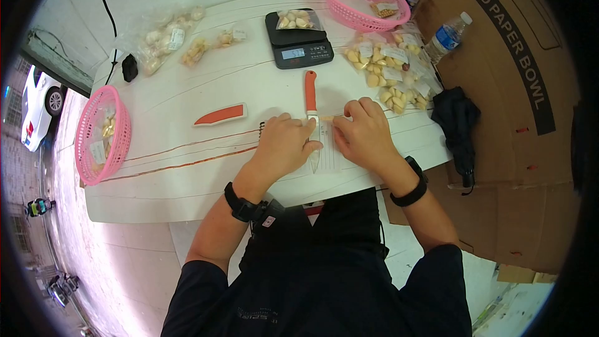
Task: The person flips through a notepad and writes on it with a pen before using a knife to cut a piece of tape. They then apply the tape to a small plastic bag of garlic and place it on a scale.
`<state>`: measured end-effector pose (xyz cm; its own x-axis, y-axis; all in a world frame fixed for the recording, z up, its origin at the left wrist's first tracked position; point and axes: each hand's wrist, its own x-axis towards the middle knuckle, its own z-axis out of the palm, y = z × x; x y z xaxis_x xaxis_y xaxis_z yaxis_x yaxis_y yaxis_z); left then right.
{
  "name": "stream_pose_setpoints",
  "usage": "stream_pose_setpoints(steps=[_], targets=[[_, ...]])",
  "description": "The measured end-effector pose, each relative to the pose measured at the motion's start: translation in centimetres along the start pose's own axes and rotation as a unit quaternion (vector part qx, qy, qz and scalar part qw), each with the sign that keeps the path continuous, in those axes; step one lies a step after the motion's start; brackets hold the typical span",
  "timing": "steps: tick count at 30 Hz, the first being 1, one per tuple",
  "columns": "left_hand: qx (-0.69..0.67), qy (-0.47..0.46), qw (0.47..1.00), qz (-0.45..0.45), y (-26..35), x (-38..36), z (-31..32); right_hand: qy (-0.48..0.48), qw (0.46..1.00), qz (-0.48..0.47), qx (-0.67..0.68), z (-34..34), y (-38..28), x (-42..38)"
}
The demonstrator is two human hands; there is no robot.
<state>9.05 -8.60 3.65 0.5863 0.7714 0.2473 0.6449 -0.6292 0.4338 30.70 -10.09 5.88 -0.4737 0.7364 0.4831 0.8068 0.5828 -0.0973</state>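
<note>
A knife [311, 92] with an orange handle lies with its handle pointing away from me, across a lined white paper pad [329, 157]. My left hand [284, 145] rests on the pad's left side, fingers curled, index fingertip and thumb over the knife near its blade. Black spiral binding shows beside that hand. On the right side of the pad, my right hand [364, 134] has its thumb and fingers pinched together; what they hold is too small to make out. To the left lies an orange sheath [221, 115] with a white edge.
Beyond the knife, a black kitchen scale [301, 47] bears a bag of peeled garlic cloves [296, 20]. Several labelled bags [380, 65] lie right, near a folded umbrella [455, 125]. Pink baskets [84, 143] stand left and back right. Water bottles [447, 37] stand by cardboard [505, 137].
</note>
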Motion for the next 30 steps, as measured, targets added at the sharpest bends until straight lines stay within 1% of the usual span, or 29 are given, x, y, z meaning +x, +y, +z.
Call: stream_pose_setpoints(steps=[2, 4, 8, 10, 11, 13, 14, 16, 23, 25, 30], targets=[[-0.007, -0.011, 1.000, -0.010, 0.1, 0.0, -0.1, -0.019, 1.000, 0.000, -0.012, -0.1, 0.2, -0.2], [-0.003, -0.009, 1.000, -0.007, 0.0, 0.0, 0.0, -0.042, 0.999, -0.020, -0.025, 0.0, 0.4, -0.3], [0.002, -0.001, 1.000, -0.001, -0.1, -0.1, 0.2, -0.033, 0.999, -0.034, -0.018, 0.3, 0.5, -0.7], [0.001, -0.007, 1.000, -0.004, 0.1, 0.0, 0.0, -0.010, 0.995, 0.029, 0.092, 0.2, 0.5, -0.6], [0.001, -0.012, 1.000, -0.007, 0.1, 0.0, -0.1, -0.010, 0.995, 0.029, 0.091, 0.4, 0.7, -0.8], [0.000, -0.012, 1.000, -0.007, 0.1, 0.0, -0.1, -0.044, 0.980, 0.109, 0.160, 1.1, 1.0, -1.0], [-0.001, -0.012, 1.000, -0.008, 0.1, 0.0, -0.1, -0.044, 0.980, 0.110, 0.160, 1.3, 1.1, -0.9], [-0.004, -0.007, 1.000, -0.004, 0.0, 0.0, 0.0, -0.075, 0.974, 0.114, 0.182, 1.6, 1.0, -0.4], [-0.012, -0.004, 1.000, 0.004, -0.1, 0.0, 0.1, -0.090, 0.968, 0.125, 0.197, 2.4, 0.9, 0.4], [-0.005, -0.006, 1.000, 0.005, -0.1, 0.0, 0.0, -0.105, 0.956, 0.158, 0.226, 2.2, 0.8, 0.6], [-0.003, -0.003, 1.000, 0.005, 0.1, 0.0, -0.2, -0.123, 0.945, 0.177, 0.246, 1.9, 0.9, 0.9]])
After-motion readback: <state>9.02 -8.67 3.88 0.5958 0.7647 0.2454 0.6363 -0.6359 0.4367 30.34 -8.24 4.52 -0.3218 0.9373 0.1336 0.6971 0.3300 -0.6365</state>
